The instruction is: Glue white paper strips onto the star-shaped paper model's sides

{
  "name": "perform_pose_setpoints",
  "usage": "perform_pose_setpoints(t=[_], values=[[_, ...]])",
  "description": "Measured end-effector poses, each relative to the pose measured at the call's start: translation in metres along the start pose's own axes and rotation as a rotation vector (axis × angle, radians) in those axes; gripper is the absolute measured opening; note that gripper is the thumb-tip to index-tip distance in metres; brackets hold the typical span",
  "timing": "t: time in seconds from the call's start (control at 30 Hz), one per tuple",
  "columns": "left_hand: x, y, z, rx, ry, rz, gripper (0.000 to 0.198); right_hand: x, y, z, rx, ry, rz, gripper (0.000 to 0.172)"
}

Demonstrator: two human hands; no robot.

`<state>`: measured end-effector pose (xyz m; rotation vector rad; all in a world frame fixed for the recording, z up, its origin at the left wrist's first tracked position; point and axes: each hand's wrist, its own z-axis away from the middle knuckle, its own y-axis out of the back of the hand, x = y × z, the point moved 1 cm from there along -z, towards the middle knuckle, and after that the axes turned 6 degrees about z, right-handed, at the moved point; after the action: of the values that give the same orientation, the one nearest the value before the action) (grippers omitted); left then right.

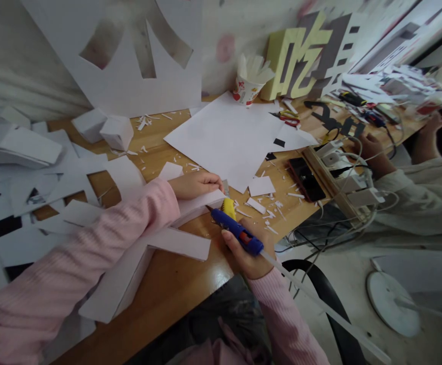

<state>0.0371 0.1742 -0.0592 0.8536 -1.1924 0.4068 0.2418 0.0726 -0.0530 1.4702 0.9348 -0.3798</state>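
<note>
My right hand (248,253) is wrapped round a blue hot glue gun (236,230) with a yellow part and a white glue stick trailing out behind it. Its nozzle points at the edge of a white foam-board piece (175,241) lying on the wooden table (178,284). My left hand (196,183) presses down on that same white piece near the nozzle, its fingers curled on the top edge. Both my sleeves are pink.
A large white sheet (224,137), a paper cup (248,87) of scraps, yellow and grey cut-out letters (304,56), a black phone (305,178) and a power strip (338,177) with cables lie beyond. White offcuts cover the left side. Another person's hands (373,152) work at the right.
</note>
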Motion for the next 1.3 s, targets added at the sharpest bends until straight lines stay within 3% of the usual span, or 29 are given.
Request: perform_pose_setpoints(t=[1.07, 1.3], values=[[-0.001, 0.001, -0.001, -0.01, -0.062, -0.008, 0.026, 0.017, 0.01, -0.004, 0.093, -0.059, 0.072, 0.046], [0.0, 0.002, 0.0, 0.029, -0.066, -0.099, 0.024, 0.017, 0.012, -0.004, 0.104, -0.062, 0.117, 0.046]])
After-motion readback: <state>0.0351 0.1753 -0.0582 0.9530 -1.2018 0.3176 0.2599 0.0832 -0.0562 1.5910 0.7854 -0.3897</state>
